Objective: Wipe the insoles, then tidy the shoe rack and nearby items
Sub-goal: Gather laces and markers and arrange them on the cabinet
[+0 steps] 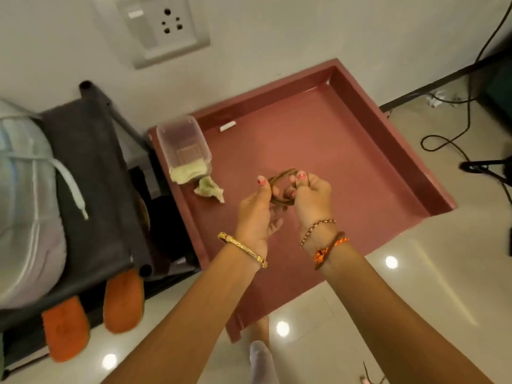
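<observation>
Both hands up front over the maroon tray [388, 173]. Left hand [256, 214] and right hand [311, 200] each pinch a coiled brown lace [282, 187] between thumb and curled fingers, the loop held between them above the tray floor. Further left, two orange insoles [94, 314] stick out from the dark shoe rack [94, 189]. Beyond the hands, a crumpled wipe [209, 188] lies on the tray beside a tipped clear container [182, 142]. Wall socket [159, 26] behind.
</observation>
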